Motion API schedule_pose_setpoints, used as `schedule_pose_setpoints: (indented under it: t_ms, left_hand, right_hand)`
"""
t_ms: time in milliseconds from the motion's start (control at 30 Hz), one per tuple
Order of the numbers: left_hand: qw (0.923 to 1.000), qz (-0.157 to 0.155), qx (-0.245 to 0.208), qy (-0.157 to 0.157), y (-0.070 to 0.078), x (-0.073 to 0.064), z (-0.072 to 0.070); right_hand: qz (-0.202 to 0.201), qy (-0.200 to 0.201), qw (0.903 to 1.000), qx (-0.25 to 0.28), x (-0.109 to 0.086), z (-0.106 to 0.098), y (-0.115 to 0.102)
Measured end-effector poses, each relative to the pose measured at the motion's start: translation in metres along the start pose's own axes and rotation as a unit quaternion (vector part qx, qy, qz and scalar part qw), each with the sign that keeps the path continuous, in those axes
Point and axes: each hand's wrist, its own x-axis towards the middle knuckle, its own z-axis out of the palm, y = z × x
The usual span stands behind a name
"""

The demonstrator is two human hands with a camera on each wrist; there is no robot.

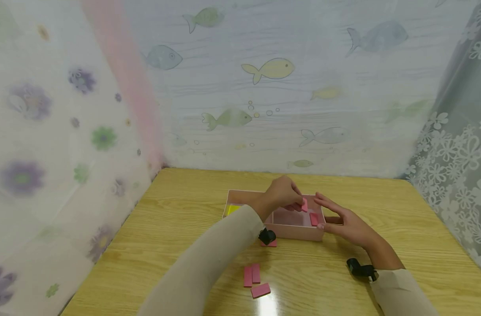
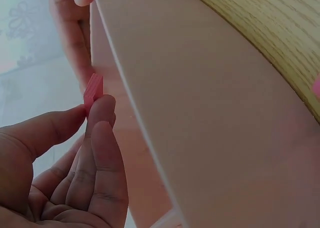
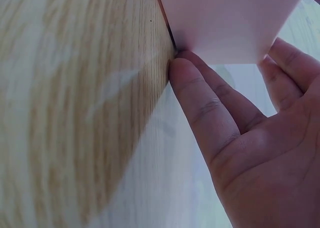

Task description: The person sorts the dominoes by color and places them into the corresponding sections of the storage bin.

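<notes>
Between thumb and fingers, my left hand (image 1: 281, 193) pinches a small pink tile (image 1: 305, 204) over the right compartment of a pale pink divided box (image 1: 296, 233). The left wrist view shows this tile edge-on at the fingertips, beside the box wall. Another pink tile (image 1: 314, 219) is inside that compartment, at its right end. My right hand (image 1: 353, 226) spans the box's right end, its extended fingers touching the end and corners. In the right wrist view, fingertips (image 3: 185, 70) rest low against the wall, close to the tabletop.
Several loose pink tiles (image 1: 260, 290) lie on the wooden table (image 1: 311, 281) in front of the box, one partly hidden by the left wrist camera (image 1: 267, 236). Something yellow (image 1: 232, 210) sits in the left compartment. A fish-patterned curtain (image 1: 224, 145) hangs behind the table.
</notes>
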Motion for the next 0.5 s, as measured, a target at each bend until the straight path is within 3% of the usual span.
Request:
schedule_pose_setpoints:
  t_ms: [300,500]
  left_hand:
    - [0.9979,-0.010,0.063,-0.002,0.005,0.004,0.008]
    - [0.9966,-0.020,0.080,-0.001,0.008,0.007,0.013]
  right_hand:
    - [-0.004,0.009,0.9999,-0.010,0.001,0.000,0.002]
    - [0.000,0.007,0.9999,-0.012,0.000,-0.001,0.003]
